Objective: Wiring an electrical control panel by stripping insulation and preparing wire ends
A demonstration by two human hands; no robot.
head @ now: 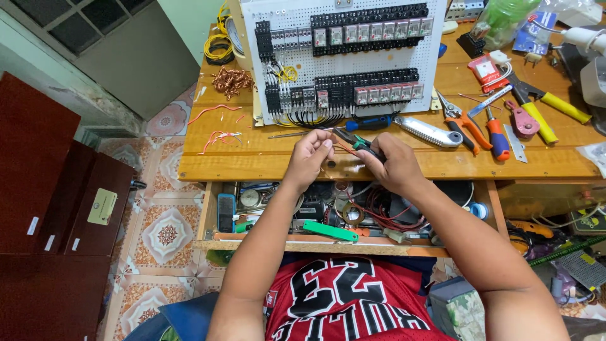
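My left hand [310,155] pinches the end of a thin red wire [345,151] above the front edge of the wooden workbench [252,161]. My right hand [392,163] grips green-and-black handled pliers [355,142], whose jaws point toward the wire between both hands. A white perforated panel [344,53] carrying rows of black relays and terminal blocks lies flat just beyond my hands.
Red-handled pliers [467,123], a utility knife [429,131], screwdrivers [497,136] and yellow-handled tools [546,110] lie to the right. Cut red wires [218,136] and a copper wire tangle [231,80] lie left. An open drawer [328,221] of parts sits below the bench edge. Dark cabinets [50,208] stand left.
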